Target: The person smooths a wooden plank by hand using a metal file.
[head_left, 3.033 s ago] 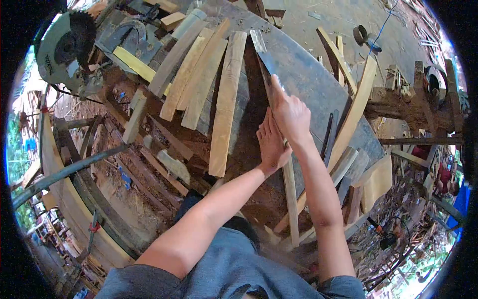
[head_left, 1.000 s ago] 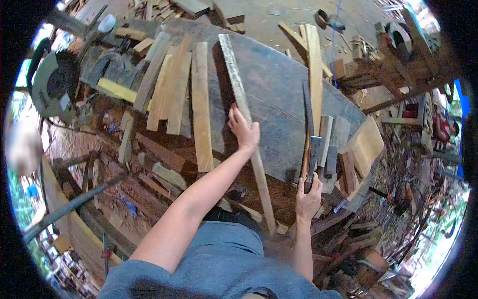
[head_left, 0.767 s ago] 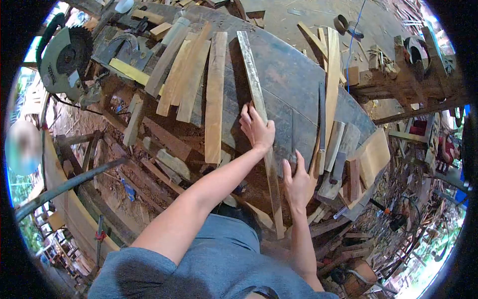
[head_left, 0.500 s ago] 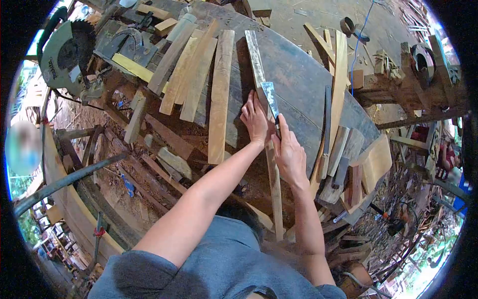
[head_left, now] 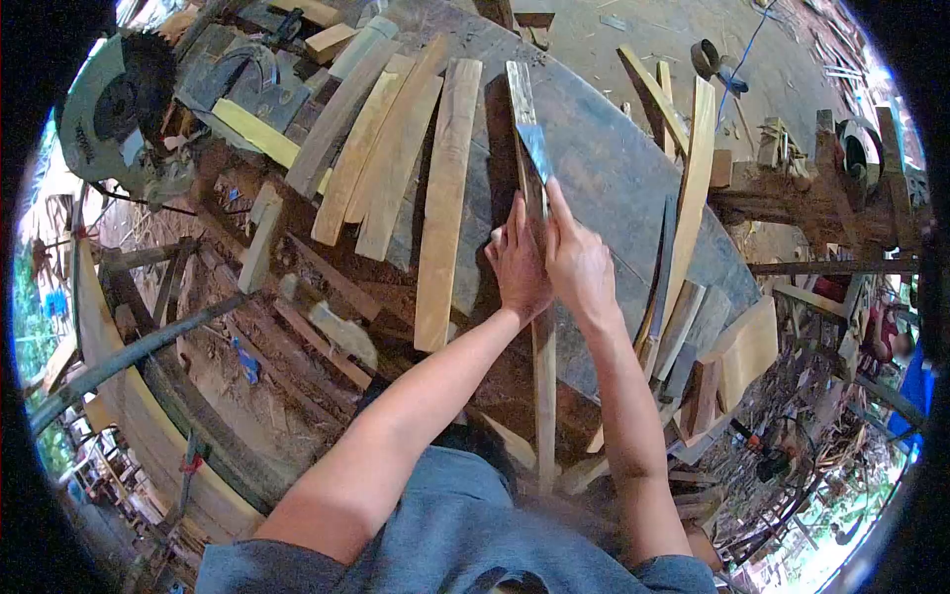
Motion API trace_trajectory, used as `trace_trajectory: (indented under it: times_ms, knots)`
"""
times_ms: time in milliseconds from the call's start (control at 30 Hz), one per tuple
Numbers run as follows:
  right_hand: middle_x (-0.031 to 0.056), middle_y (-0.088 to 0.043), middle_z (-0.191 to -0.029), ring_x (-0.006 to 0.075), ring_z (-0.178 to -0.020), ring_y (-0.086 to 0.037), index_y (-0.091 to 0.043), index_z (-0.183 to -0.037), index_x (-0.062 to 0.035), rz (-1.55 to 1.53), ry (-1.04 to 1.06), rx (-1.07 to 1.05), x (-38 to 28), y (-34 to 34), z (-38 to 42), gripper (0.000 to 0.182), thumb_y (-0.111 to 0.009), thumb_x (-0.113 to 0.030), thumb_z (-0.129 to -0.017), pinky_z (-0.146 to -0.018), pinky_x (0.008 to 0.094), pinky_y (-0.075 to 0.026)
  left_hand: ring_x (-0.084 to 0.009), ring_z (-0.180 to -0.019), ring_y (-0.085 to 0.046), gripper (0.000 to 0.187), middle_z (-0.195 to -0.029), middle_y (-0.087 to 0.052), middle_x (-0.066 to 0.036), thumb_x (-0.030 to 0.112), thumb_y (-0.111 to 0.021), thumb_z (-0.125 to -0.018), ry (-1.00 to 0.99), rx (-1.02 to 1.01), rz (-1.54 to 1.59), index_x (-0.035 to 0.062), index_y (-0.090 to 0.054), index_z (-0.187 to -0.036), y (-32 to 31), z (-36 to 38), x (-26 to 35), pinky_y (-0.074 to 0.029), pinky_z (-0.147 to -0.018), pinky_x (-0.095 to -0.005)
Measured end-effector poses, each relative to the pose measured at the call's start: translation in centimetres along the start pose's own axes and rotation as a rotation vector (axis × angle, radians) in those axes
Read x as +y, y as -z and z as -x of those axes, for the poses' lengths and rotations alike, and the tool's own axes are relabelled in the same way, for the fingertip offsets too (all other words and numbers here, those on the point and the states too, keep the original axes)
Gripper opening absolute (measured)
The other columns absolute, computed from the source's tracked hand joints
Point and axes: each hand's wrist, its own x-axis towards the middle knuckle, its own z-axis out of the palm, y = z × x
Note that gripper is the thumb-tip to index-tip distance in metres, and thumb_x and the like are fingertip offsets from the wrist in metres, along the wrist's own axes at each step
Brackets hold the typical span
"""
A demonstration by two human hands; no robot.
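Observation:
A long, narrow wooden strip (head_left: 545, 396) runs away from my body across the dark tabletop, its far end pale and worn. My left hand (head_left: 522, 272) is closed around its middle section, fingers along the left side. In my right hand (head_left: 582, 272) is a putty knife (head_left: 534, 150), its handle mostly hidden in the grip and the index finger stretched along it towards the blade. The flat, bluish blade lies over the strip's upper face, beyond my left hand. My two hands are close together, right beside left.
Several loose boards (head_left: 450, 198) lie left of the strip, near a circular saw (head_left: 119, 104). On the right are a long curved board (head_left: 693, 198), a thin dark bar (head_left: 665, 262) and short wood blocks (head_left: 747, 346). A metal pipe (head_left: 139, 361) crosses the lower left.
The putty knife has moved forward along the strip, towards its far end, with my right hand following. My left hand still grips the strip. The whole view has shifted slightly.

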Motion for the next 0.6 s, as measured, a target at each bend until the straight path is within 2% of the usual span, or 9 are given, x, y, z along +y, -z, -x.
trace_trajectory:
  times_ms: [100,167,200,233,367,433,533,600]
  knots:
    - [0.0261,-0.063,-0.078,0.0438,-0.07,-0.064,-0.036,-0.144,-0.0248,0.045,-0.031,-0.055,0.7,0.1,2.9,0.048,-0.044,-0.026,-0.097,-0.062,0.0526,-0.051,-0.0366,-0.123,-0.036,0.092,-0.149,-0.029,-0.015,0.031,-0.065,-0.079,0.063,-0.039,0.092,0.0052,-0.011,-0.15,1.1,-1.1,0.0,-0.025,-0.103,-0.0499]
    - [0.0249,-0.064,-0.077,0.0437,-0.069,-0.064,-0.035,-0.145,-0.0276,0.039,-0.056,-0.066,1.1,-0.3,3.0,0.049,-0.044,-0.026,-0.097,-0.062,0.0527,-0.051,-0.0357,-0.122,-0.037,0.092,-0.149,-0.03,-0.014,0.029,-0.065,-0.078,-0.001,-0.017,0.143,0.0052,-0.012,-0.149,1.3,-0.4,0.0,-0.025,-0.103,-0.0488]
    - [0.0256,-0.064,-0.08,0.0432,-0.073,-0.064,-0.035,-0.145,-0.0255,0.043,-0.032,-0.054,0.9,-0.1,2.0,0.049,-0.045,-0.024,-0.097,-0.064,0.0519,-0.051,-0.0367,-0.12,-0.038,0.093,-0.149,-0.029,-0.014,0.028,-0.065,-0.077,0.089,-0.088,0.092,0.0051,-0.012,-0.149,1.0,-0.7,0.1,-0.026,-0.102,-0.0502]
    - [0.0263,-0.064,-0.083,0.0428,-0.076,-0.063,-0.035,-0.145,-0.0234,0.046,-0.007,-0.034,0.7,0.2,0.5,0.05,-0.046,-0.022,-0.097,-0.067,0.0511,-0.05,-0.0367,-0.12,-0.038,0.093,-0.149,-0.029,-0.014,0.028,-0.065,-0.077,0.09,-0.099,0.092,0.0051,-0.012,-0.149,0.8,-0.2,0.2,-0.026,-0.102,-0.0502]
    - [0.0268,-0.064,-0.084,0.0448,-0.077,-0.063,-0.037,-0.143,-0.023,0.016,-0.05,0.045,-0.6,-0.5,-5.9,0.048,-0.046,-0.022,-0.096,-0.067,0.0527,-0.049,-0.0393,-0.121,-0.037,0.093,-0.149,-0.028,-0.015,0.024,-0.066,-0.075,0.002,-0.048,-0.079,0.0046,-0.012,-0.149,0.5,-0.7,-0.1,-0.026,-0.1,-0.0531]
    - [0.0259,-0.065,-0.077,0.0438,-0.073,-0.065,-0.039,-0.141,-0.0243,0.053,0.003,0.064,-0.4,-0.4,-5.3,0.045,-0.044,-0.027,-0.097,-0.062,0.0542,-0.051,-0.0397,-0.122,-0.036,0.095,-0.149,-0.028,-0.016,0.024,-0.068,-0.075,-0.046,0.008,0.084,0.0047,-0.012,-0.149,0.7,-0.5,-0.1,-0.025,-0.101,-0.0533]
    - [0.0256,-0.065,-0.078,0.0439,-0.072,-0.065,-0.039,-0.141,-0.0255,0.03,-0.011,-0.022,0.0,-0.2,-0.7,0.044,-0.043,-0.027,-0.097,-0.062,0.0543,-0.051,-0.0395,-0.121,-0.037,0.097,-0.149,-0.029,-0.016,0.028,-0.07,-0.074,0.001,0.001,0.069,0.0046,-0.012,-0.149,0.0,-0.7,-0.4,-0.025,-0.101,-0.0529]
    - [0.0257,-0.065,-0.079,0.0441,-0.073,-0.065,-0.039,-0.142,-0.0265,0.032,-0.019,-0.028,-0.3,-0.3,-1.5,0.045,-0.043,-0.028,-0.097,-0.062,0.0542,-0.052,-0.0392,-0.121,-0.037,0.097,-0.148,-0.029,-0.016,0.029,-0.07,-0.074,0.017,-0.003,0.042,0.0045,-0.013,-0.149,0.3,-0.4,-0.2,-0.025,-0.101,-0.0525]
